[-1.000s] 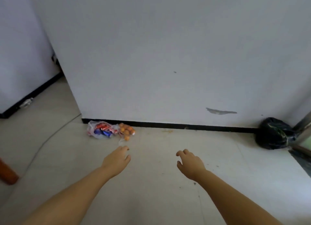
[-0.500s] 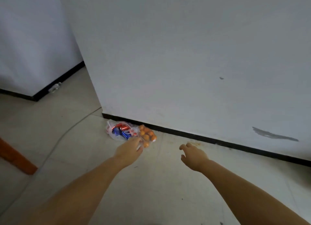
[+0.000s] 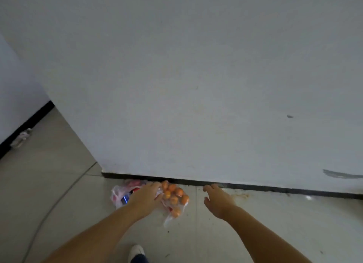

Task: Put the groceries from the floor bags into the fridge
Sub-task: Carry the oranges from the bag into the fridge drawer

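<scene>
Plastic bags (image 3: 119, 194) under left hand (image 3: 146, 196).

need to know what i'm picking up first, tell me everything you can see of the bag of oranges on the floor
The bag of oranges is a thin, clear, crinkled plastic bag holding small round orange fruit, about eight showing. It lies slumped on the pale tiled floor close to the black baseboard, its loose end trailing toward the camera. Its left side lies against a second bag with red and blue items. The left hand lies over the bag's left edge; whether the fingers grip it is hidden. The right hand hovers apart from it.
</scene>
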Motion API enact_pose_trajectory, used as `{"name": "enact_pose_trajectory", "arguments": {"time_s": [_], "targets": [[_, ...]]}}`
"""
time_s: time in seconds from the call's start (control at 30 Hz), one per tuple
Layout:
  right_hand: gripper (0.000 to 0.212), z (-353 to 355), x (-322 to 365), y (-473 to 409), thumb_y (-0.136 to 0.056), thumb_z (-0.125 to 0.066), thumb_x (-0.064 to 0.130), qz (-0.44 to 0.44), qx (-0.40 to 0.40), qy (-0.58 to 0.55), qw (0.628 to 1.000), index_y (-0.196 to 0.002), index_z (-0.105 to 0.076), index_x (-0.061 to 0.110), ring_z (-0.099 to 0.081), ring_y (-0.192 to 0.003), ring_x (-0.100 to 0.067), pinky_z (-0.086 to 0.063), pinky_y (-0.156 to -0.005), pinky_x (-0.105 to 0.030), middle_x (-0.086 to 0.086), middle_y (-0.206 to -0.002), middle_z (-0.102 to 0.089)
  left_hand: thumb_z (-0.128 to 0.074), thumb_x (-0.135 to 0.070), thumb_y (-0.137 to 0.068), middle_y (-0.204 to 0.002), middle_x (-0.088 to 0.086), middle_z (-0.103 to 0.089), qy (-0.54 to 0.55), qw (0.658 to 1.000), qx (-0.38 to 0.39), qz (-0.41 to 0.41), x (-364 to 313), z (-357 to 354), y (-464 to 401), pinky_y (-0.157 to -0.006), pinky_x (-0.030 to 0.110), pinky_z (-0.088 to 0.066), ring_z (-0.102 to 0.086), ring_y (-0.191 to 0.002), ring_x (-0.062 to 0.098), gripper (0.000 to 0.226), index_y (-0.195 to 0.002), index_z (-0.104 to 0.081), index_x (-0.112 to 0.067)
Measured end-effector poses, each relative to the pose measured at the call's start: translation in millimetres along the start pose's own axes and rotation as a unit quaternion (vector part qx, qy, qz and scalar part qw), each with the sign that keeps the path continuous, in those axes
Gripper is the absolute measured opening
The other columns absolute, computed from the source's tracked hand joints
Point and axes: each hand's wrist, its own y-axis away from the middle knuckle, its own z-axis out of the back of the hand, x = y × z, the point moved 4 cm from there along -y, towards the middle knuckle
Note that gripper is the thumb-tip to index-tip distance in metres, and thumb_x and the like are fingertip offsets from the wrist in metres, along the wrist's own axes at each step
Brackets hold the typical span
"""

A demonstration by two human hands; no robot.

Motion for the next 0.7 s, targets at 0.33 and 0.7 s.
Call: {"name": "enact_pose_trajectory", "arguments": {"time_s": [0.33,0.7], "targets": [[0.037,-103.3,3.0,-196.2,-0.096,-0.040,0.024,-0.023,0.054,-0.048,0.997,-0.132,-0.044,0.019,-0.054,-0.114,-0.027,-0.048,-0.092,-0.038,-0.006,-0.130,-0.048,-0.041,-0.033,-0.096,-0.124,0.009,-0.055,-0.017,0.995,0.100,-0.024,93.3,-111.3,-190.6,-0.087,0.039,-0.048,-0.057,-0.110,0.028,0.033,-0.123,-0.049,-0.016],[0.053,-435.8,-45.5,-380.8,-0.096,-0.043,0.008,0.175,0.191,0.037,0.965,-0.146,-0.031,0.021,-0.040,-0.133,-0.026,-0.037,-0.104,-0.033,-0.005,-0.152,-0.032,-0.039,-0.038,-0.097,-0.159,0.011,-0.006,-0.234,0.963,0.105,-0.076,240.7,-411.5,-370.4,-0.118,0.044,-0.007,-0.006,-0.147,0.027,0.072,-0.151,-0.002,-0.008]]}}
